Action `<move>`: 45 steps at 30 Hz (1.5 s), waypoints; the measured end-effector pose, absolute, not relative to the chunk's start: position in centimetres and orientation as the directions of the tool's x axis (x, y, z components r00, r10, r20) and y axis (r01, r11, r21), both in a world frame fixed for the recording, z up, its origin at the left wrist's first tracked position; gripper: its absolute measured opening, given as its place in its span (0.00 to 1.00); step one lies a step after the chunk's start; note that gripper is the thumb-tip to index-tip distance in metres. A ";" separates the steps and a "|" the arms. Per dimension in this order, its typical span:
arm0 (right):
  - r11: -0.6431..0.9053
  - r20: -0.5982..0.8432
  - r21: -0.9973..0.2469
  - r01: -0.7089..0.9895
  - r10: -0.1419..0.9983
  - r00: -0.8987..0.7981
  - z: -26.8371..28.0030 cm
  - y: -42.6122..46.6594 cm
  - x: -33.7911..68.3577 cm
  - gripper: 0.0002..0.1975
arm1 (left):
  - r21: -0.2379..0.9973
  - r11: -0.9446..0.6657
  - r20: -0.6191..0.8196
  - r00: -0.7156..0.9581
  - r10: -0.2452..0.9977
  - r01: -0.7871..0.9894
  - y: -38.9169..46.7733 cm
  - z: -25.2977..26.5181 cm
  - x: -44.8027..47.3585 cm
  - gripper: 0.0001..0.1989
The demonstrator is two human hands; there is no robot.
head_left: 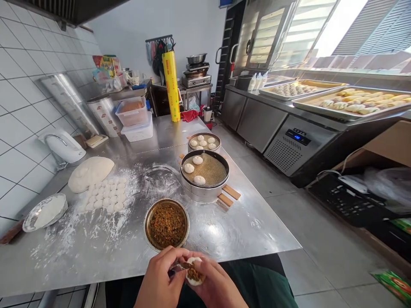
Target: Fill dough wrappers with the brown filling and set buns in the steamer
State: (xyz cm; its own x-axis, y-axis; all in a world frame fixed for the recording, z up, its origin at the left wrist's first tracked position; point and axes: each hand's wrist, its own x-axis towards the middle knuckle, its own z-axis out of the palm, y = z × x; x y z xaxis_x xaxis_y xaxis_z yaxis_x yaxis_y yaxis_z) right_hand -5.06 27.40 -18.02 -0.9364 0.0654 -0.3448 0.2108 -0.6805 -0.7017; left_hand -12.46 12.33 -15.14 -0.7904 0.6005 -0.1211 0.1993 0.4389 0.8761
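Observation:
My left hand (pixel 163 276) is closed around a small metal spoon-like tool (pixel 185 265), partly hidden by the fingers, with brown filling on its end. My right hand (pixel 216 280) cups a round white dough wrapper (pixel 195 282). Brown chopped filling (pixel 192 273) lies in the wrapper, against the tool's end. Both hands meet at the table's front edge. Just beyond them stands a metal bowl (pixel 146 233) of the same filling. Behind it, a steamer (pixel 205 194) with a mesh liner holds 3 filled buns (pixel 199 180).
Another steamer (pixel 220 147) of buns stands farther back. On the left lie flour-dusted dough pieces (pixel 105 195), a large dough lump (pixel 93 171) and a flour bowl (pixel 30 220). A yellow film roll (pixel 171 85) stands upright. Pastry trays (pixel 349 112) rest on the right-hand counter (pixel 260 122).

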 end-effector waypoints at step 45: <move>-0.396 -0.240 -0.876 0.276 -0.140 -0.961 -17.2 29.7 -6.2 0.16 | 0.597 0.426 0.161 -0.622 0.766 0.680 11.2 -14.1 -14.4 0.11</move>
State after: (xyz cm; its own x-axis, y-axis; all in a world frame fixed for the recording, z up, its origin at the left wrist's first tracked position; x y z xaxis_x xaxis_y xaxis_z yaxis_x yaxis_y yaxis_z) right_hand -6.19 29.67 -17.23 -0.9608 -0.1399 -0.2395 0.2760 -0.3955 -0.8760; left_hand -14.44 11.18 -14.09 -0.6220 0.7662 0.1613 0.6797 0.4262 0.5969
